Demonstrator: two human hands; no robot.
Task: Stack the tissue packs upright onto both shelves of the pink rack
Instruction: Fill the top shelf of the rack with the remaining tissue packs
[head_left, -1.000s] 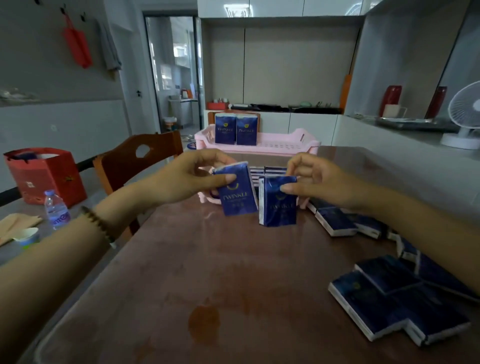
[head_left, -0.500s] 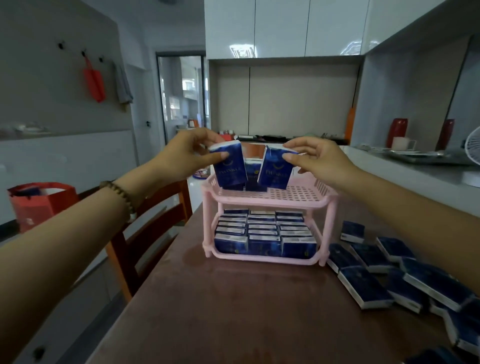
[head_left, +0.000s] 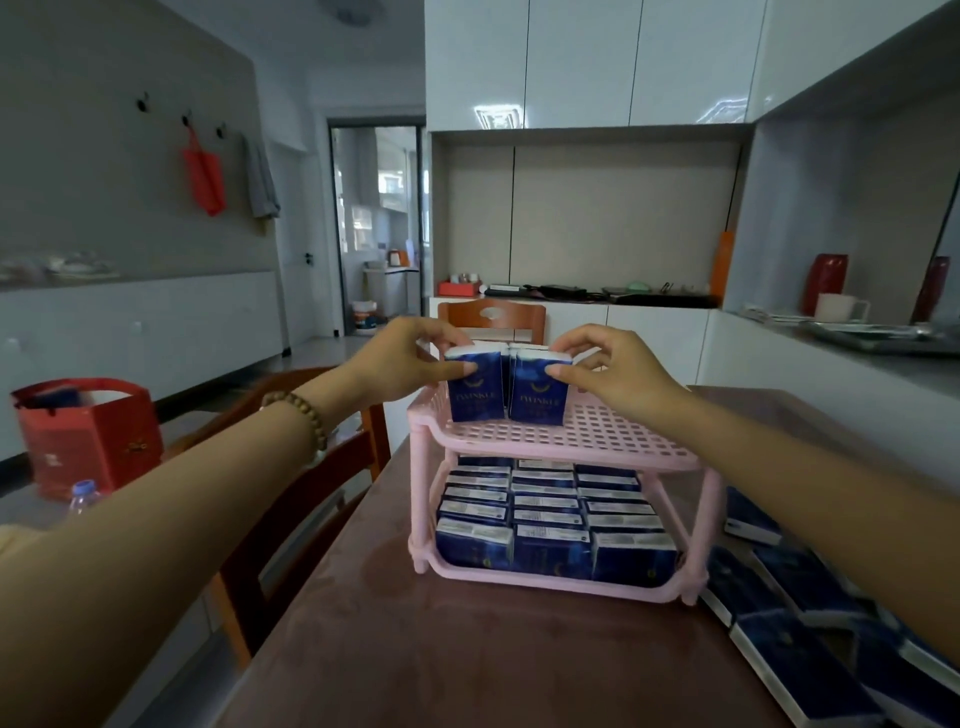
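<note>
Loose tissue packs (head_left: 795, 660) lie flat on the worktop (head_left: 467, 649) at the near right. Behind them the pink rack (head_left: 420, 499) has its lower shelf (head_left: 545, 584) filled with upright packs. Two packs, tilted in the air half a second ago, now stand touching on the top shelf (head_left: 613, 431), long axes vertical, printed faces toward the person: the left hand (head_left: 400, 358) pinches the left pack (head_left: 475, 397), the right hand (head_left: 613, 369) the right pack (head_left: 537, 402)

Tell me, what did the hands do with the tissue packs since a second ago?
The left hand and right hand lifted the left pack and right pack from table height onto the top shelf of the pink rack, upright, side by side. Both still pinch them. The packs filling the lower shelf and the loose packs on the table stayed put.
</note>
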